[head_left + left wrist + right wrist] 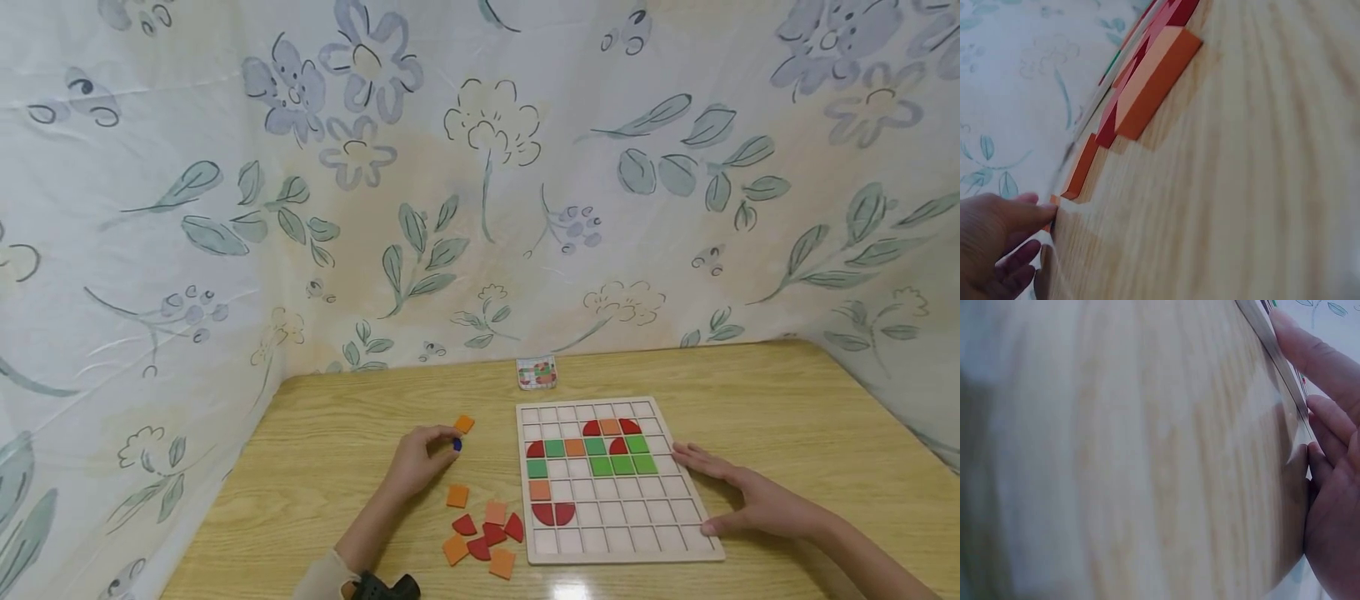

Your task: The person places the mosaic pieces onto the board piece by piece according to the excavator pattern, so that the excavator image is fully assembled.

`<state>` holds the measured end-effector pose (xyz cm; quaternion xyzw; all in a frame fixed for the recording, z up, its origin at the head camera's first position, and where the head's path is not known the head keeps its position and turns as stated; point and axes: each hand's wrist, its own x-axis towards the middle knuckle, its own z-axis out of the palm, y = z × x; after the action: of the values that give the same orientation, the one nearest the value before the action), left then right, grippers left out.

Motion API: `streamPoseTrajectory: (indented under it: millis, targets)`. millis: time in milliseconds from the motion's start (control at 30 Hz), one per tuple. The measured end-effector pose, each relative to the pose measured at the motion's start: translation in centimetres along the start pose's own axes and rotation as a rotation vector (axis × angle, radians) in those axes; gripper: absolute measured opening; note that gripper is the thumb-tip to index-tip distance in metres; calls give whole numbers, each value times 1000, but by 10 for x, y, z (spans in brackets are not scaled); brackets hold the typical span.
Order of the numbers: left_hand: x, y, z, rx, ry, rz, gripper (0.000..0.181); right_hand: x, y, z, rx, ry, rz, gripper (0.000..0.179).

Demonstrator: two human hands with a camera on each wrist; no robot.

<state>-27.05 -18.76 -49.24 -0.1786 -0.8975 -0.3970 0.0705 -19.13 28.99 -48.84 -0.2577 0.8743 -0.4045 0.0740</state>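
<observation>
My left hand (420,457) pinches a small dark blue piece (457,445) between thumb and index finger, left of the board. Most of that piece is hidden, so its full shape is unclear. Just beyond the fingertips lies an orange square tile (465,424). Along the right edge of the white grid board (600,542), my right hand (757,498) touches the rim with thumb and fingers extended. Red quarter-circle tiles (543,514), green squares (623,465) and light orange squares (539,490) sit in the grid. In the left wrist view, the left hand (997,240) is at the lower left.
Between the left forearm and the board lie loose tiles: several red quarter circles (478,547), orange squares (457,497) and lighter orange squares (502,564). A small patterned card (537,373) stands behind the board. Floral cloth (480,208) hangs around the wooden table (337,433).
</observation>
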Motion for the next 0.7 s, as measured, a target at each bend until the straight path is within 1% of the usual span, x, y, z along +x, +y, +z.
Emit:
streamPoseTrajectory:
  millis: [133, 300, 367, 500, 600, 700]
  targets:
    - [1, -2, -1, -28, -11, -11, 23, 0, 1, 0, -3, 1, -3, 83]
    - [3, -3, -2, -64, -24, -10, 20, 1, 2, 0, 10, -3, -3, 83]
    - [3, -1, -4, -73, -22, -30, 20, 1, 2, 0, 17, -8, 5, 83]
    - [4, 6, -8, -108, -12, -99, 22, 1, 1, -1, -1, -11, 12, 83]
    - [6, 11, -10, -117, -2, -115, 22, 0, 0, -1, -6, -13, 22, 83]
    - [8, 14, -9, -102, 0, -98, 22, 0, 2, -1, -2, -19, 11, 83]
